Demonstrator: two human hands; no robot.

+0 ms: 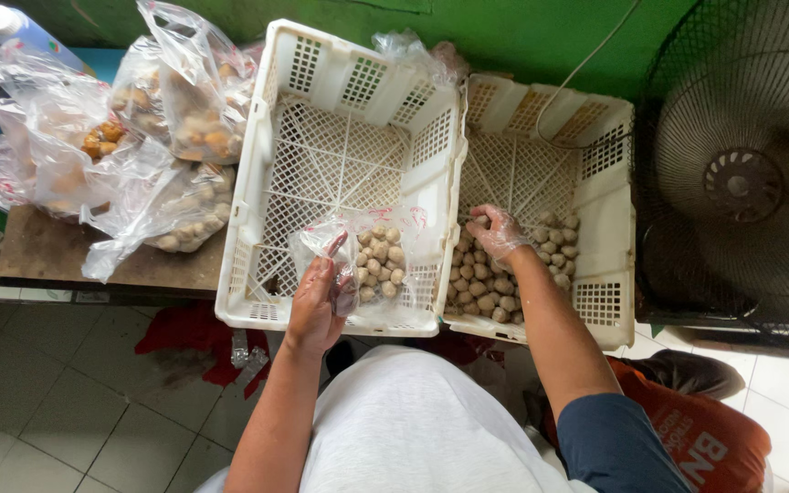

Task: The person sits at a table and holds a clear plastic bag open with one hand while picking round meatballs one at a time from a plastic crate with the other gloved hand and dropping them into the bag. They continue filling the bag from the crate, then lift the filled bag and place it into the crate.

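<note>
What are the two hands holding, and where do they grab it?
The left hand holds a clear plastic bag of small round balls by its open top edge. The gloved right hand pinches one ball in its fingertips above the right-hand crate.

— What packaging is there around the grip?

— The left hand (317,306) pinches open a clear plastic bag (378,256), part-filled with pale brown balls; red print runs along its top edge.

— And away from it?

— Well to the left of that grip, a heap of clear filled bags (152,119) lies on a brown table (47,251) — some hold pale balls, others golden-brown pieces. Beyond them, at the far left corner, stands a squeeze bottle with a blue label (25,32). Past the held bag, crumpled clear plastic (408,46) sits on the far rim of the crate.
</note>
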